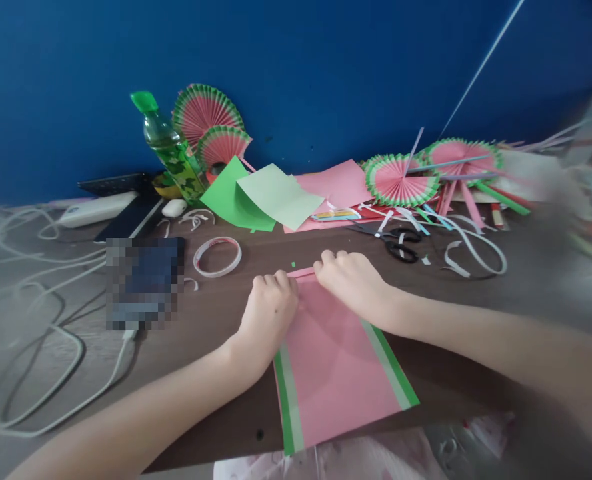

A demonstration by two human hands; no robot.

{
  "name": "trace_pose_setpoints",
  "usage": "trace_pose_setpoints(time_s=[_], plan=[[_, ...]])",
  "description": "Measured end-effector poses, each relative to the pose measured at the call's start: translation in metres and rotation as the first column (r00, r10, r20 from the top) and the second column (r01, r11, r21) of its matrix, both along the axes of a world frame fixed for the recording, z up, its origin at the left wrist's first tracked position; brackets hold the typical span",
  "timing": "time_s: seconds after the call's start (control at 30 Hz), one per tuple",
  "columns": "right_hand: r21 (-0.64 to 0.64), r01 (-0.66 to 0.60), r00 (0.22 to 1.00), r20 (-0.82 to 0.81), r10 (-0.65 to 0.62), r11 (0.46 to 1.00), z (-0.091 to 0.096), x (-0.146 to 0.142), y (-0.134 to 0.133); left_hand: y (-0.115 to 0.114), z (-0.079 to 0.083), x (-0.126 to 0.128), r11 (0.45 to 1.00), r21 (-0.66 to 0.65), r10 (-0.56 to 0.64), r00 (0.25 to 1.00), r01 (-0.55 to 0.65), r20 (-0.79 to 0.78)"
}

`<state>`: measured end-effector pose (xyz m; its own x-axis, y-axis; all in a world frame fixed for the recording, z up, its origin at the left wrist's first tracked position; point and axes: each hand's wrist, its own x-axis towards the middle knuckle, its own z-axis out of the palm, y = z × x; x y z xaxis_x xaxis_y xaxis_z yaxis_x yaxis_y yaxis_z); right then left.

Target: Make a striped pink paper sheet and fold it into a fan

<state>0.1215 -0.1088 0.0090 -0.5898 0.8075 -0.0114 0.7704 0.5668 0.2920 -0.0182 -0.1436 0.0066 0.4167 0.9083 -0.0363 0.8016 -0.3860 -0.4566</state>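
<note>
A pink paper sheet (341, 373) with pale and bright green strips along both sides lies on the dark wooden table, its near corner hanging past the front edge. Its far edge is folded into a narrow pleat. My left hand (271, 307) grips that fold at its left end, fingers curled over it. At the right end, my right hand (351, 280) is closed on the same fold. A short stretch of the fold shows between the two hands; the fingertips are hidden beneath the knuckles.
Beyond my hands lie a tape roll (217, 257), black scissors (401, 244), green paper (236, 200) and pink paper (339, 183). Finished pleated fans (209, 117) lean against the blue wall near a green-capped bottle (169, 147). A phone (146, 280) and white cables (81, 347) occupy the left.
</note>
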Motion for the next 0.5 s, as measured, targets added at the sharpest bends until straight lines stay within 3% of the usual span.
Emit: trace_pose_setpoints(time_s=[0.23,0.5], plan=[[-0.033,0.015,0.997,0.081,-0.012,0.999,-0.001,-0.005,-0.007,-0.007,-0.005,0.004,0.999,0.012,0.037,0.999,-0.037,-0.015],[0.113,0.0,0.987,0.161,-0.018,0.994,-0.01,-0.004,-0.022,-0.014,-0.006,0.008,0.999,0.032,0.02,0.993,-0.016,-0.115]])
